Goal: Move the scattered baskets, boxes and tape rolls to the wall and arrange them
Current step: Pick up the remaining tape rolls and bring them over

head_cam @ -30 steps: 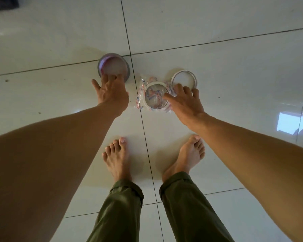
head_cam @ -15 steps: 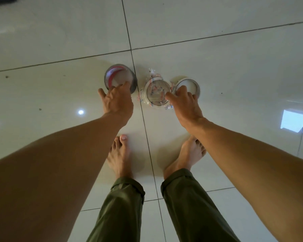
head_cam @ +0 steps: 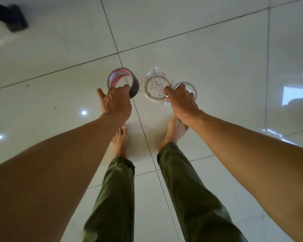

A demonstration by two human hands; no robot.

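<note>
My left hand (head_cam: 115, 100) grips a dark grey tape roll (head_cam: 135, 85) with a red and white core, tilted and lifted off the floor. My right hand (head_cam: 180, 100) pinches the near edge of a clear tape roll in crinkly printed wrapping (head_cam: 155, 88) and also holds a thinner clear tape roll (head_cam: 191, 87) to its right, which my fingers partly cover. Both of these rolls hang just above the pale tiled floor (head_cam: 217, 58).
My bare feet and green trouser legs (head_cam: 119, 189) stand just behind the hands. A dark blurred object (head_cam: 9, 16) lies at the far left top corner. Glossy tiles with light reflections spread all around.
Both hands have closed on the tape rolls and lifted them off the floor; the grey roll has tilted on edge. The view has shifted forward slightly.
</note>
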